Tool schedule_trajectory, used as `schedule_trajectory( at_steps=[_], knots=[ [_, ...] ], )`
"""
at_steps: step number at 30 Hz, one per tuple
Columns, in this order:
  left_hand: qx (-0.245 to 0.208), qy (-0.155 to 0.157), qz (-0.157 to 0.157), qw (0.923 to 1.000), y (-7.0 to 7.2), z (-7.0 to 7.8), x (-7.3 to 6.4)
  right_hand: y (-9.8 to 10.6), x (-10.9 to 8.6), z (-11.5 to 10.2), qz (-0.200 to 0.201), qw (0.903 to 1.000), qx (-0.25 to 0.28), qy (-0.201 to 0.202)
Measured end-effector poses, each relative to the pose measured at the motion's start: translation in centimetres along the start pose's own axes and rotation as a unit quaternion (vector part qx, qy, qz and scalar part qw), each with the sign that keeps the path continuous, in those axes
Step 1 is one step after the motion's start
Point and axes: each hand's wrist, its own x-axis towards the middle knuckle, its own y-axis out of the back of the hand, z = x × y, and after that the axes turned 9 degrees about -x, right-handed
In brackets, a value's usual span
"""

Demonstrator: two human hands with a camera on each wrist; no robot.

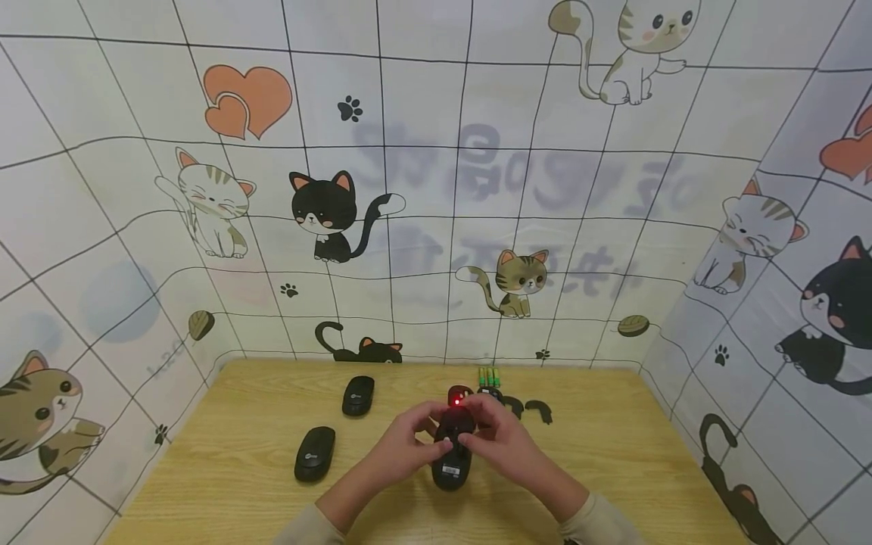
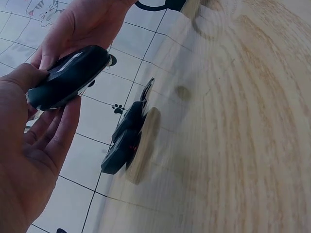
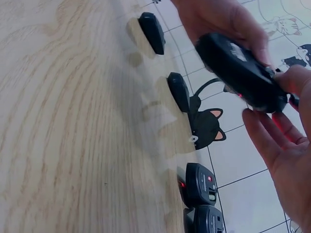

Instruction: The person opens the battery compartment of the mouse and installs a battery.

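A black computer mouse (image 1: pixel 451 471) is held in the air between both hands, its underside with a white label facing up. My left hand (image 1: pixel 411 440) grips it from the left, thumb on the underside and fingers beneath. My right hand (image 1: pixel 502 439) holds its far end from the right, with the thumb on top. In the right wrist view, the mouse (image 3: pixel 238 73) is tilted and my right fingertips touch its end. A small dark part (image 3: pixel 293 100) shows by the right thumb, too unclear to name.
Two black mice (image 1: pixel 358 396) (image 1: pixel 315 454) lie on the wooden table (image 1: pixel 225 446) at left. Behind the hands are overturned mice (image 3: pixel 200 184) (image 3: pixel 209 221), one glowing red. Curved black covers (image 1: pixel 539 411) and several green batteries (image 1: pixel 489 377) lie at the back right. A cat-patterned curtain (image 1: pixel 422 189) surrounds the table.
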Motion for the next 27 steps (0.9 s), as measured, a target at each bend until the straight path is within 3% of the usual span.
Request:
schedule_trajectory(
  at_steps=[4, 11, 20, 27],
  knots=[
    [0.001, 0.004, -0.005, 1.0, 0.0, -0.5, 0.0, 0.1, 0.2, 0.3, 0.029, 0.9987, -0.04, 0.01],
    [0.014, 0.005, -0.004, 0.9999, 0.0, -0.8, 0.1, 0.4, 0.2, 0.4, 0.048, 0.9969, -0.062, 0.005],
    [0.023, 0.004, -0.003, 0.9997, 0.0, -0.6, 0.1, 0.9, 0.3, 0.4, 0.08, 0.9961, -0.009, -0.035],
    [0.022, 0.013, 0.004, 0.9997, 0.1, -0.4, 0.2, 2.2, -0.1, 1.4, 0.085, 0.995, -0.008, -0.052]
  ],
)
